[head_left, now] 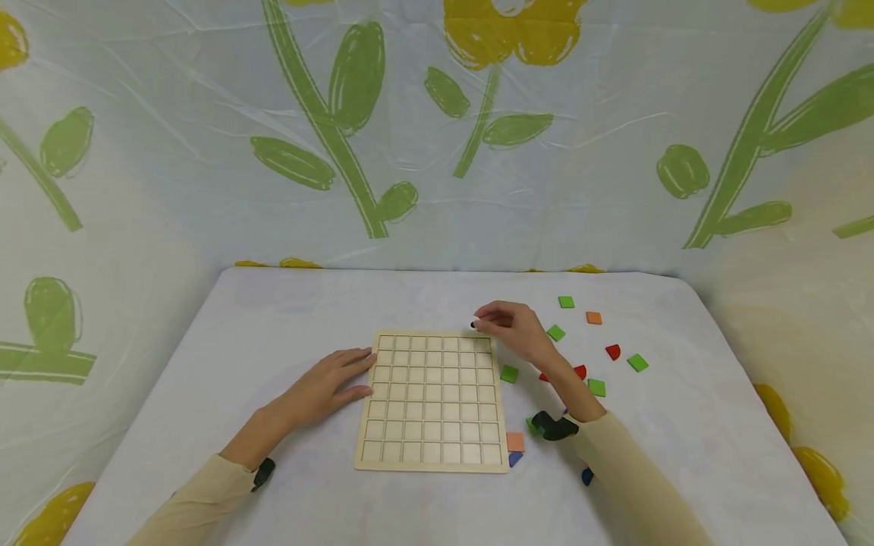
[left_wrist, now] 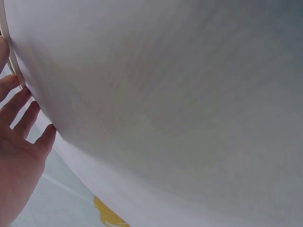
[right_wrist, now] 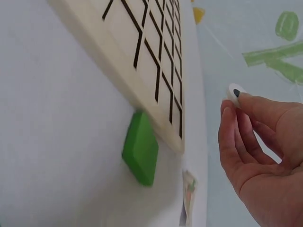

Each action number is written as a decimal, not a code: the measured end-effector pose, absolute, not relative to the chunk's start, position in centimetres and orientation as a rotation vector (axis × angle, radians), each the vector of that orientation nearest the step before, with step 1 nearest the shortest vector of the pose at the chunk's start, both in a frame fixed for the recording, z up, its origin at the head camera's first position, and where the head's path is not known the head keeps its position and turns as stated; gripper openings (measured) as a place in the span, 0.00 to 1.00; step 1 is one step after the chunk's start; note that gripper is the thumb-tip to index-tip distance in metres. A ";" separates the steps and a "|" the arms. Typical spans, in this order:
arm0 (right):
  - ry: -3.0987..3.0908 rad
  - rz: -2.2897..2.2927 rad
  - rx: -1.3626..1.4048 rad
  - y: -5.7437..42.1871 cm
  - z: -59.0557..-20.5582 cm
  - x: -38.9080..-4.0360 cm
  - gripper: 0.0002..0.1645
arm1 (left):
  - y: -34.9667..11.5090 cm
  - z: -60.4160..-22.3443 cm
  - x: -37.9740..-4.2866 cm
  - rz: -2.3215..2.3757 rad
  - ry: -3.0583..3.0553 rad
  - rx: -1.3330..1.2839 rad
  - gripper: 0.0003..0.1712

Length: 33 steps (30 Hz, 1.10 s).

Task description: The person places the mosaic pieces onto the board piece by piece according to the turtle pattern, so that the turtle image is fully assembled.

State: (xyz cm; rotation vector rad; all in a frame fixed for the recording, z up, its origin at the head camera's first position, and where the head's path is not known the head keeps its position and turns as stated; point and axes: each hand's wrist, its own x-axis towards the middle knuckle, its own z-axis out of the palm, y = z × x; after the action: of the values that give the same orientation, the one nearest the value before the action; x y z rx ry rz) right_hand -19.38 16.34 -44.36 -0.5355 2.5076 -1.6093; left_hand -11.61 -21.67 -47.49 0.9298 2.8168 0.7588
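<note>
White and tiny, so likely best pinched: holds a black-spotted piece (right_wrist: 233,92) between thumb and fingertips of the right hand (head_left: 522,331), up near the far right corner of the wooden board (head_left: 433,392). Touches that board's left edge with the left hand (head_left: 324,388), loosely spread, gripping nothing, maybe to stop sliding.

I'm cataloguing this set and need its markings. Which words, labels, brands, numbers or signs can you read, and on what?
No words, labels, brands or numbers can be read.
Wooden board: grid lines only.
White piece in the right hand: a black spot, no lettering visible.
Patterned patch low in the right-wrist view: too blurred to read.
Dark device at the right wrist: too small to tell.
</note>
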 end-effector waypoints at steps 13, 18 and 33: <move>2.441 -1.631 -0.659 12.2 -45.4 -19.0 0.12 | -22.3 -47.5 -11.6 0.793 2.779 1.012 0.39; 2.404 -1.610 -0.676 11.1 -45.7 -18.8 0.13 | -22.7 -47.5 -11.9 0.817 2.714 1.055 0.45; 2.360 -1.572 -0.697 7.8 -46.3 -18.2 0.11 | -22.5 -47.7 -11.6 0.788 2.752 0.979 0.48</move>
State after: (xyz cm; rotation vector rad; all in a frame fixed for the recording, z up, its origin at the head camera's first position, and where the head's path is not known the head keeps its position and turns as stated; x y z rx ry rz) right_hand -18.16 7.76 -46.28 -0.6966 2.3596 -1.5724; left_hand -11.62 -22.51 -47.66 0.9795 2.7518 0.7880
